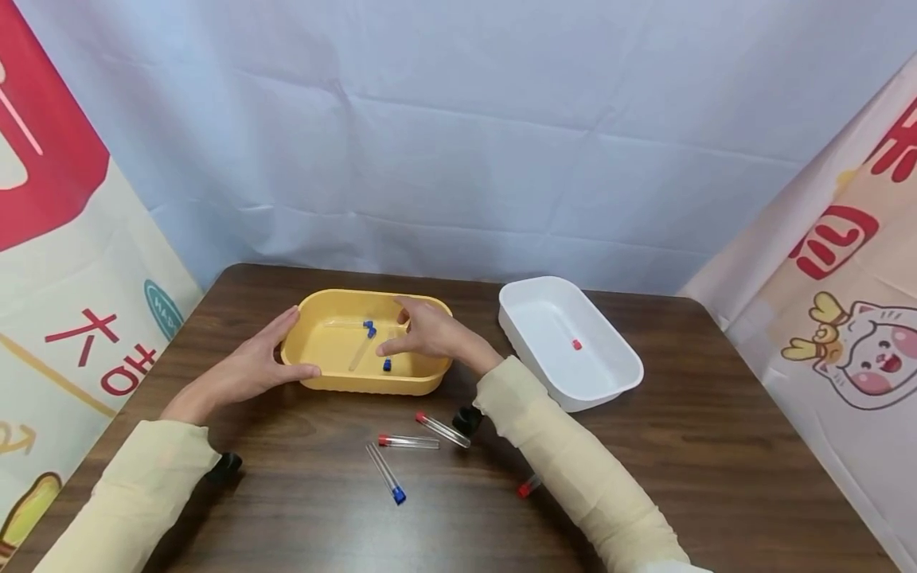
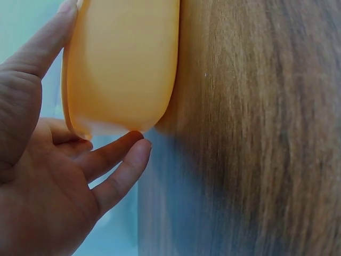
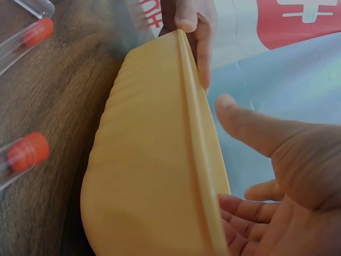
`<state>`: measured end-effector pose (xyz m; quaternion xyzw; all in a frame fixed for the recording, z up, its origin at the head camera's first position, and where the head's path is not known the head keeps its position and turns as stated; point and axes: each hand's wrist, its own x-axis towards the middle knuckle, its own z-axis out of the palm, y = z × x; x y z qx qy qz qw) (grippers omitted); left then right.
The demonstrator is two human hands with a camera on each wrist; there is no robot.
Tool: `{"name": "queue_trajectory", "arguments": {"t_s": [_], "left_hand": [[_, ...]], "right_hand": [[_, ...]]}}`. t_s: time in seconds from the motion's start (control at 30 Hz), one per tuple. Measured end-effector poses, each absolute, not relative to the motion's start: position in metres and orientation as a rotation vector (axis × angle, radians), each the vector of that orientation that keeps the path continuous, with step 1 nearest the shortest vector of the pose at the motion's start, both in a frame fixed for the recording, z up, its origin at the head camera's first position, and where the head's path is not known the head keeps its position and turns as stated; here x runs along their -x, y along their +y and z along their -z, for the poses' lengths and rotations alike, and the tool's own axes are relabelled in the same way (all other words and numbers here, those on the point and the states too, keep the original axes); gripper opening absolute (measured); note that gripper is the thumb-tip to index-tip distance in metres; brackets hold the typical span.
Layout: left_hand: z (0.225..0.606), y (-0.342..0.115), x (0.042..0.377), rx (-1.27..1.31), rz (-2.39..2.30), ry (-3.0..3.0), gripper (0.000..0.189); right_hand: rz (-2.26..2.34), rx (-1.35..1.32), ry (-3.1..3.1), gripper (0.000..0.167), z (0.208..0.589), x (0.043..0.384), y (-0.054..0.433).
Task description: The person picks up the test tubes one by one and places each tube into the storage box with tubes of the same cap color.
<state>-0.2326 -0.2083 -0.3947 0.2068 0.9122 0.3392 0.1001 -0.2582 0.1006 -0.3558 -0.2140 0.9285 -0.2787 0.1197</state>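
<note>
A yellow tray (image 1: pixel 365 383) stands at the back left of the table. My left hand (image 1: pixel 247 366) holds its left end, thumb on the front rim and fingers round the end wall, as the left wrist view shows. Over the tray's right half is my right hand (image 1: pixel 430 330), thumb and fingers spread with nothing visible between them. Its lower fingers (image 3: pixel 245 208) dip behind the rim in the right wrist view. Inside the tray lie several clear tubes with blue caps (image 1: pixel 372 333), partly faint against the yellow.
A white tray (image 1: pixel 516 334) at the back right holds a red-capped tube (image 1: pixel 576 344). In front lie two red-capped tubes (image 1: pixel 411 442) and a blue-capped tube (image 1: pixel 387 475). Another red cap (image 1: pixel 526 487) shows beside my right sleeve, which hides part of its tube.
</note>
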Motion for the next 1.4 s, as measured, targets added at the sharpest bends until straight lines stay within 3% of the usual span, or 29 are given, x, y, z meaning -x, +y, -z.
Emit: {"name": "queue_trajectory", "arguments": {"t_s": [0.7,1.4], "left_hand": [[0.391,-0.206,0.232,-0.611,-0.982,2.688,0.117],[0.392,-0.206,0.232,-0.609,-0.982,2.678,0.116]], "right_hand": [[0.839,0.719,2.783,0.073,0.343,0.244,0.121],[0.912,0.847,2.842,0.056,0.317,0.185,0.133]]}}
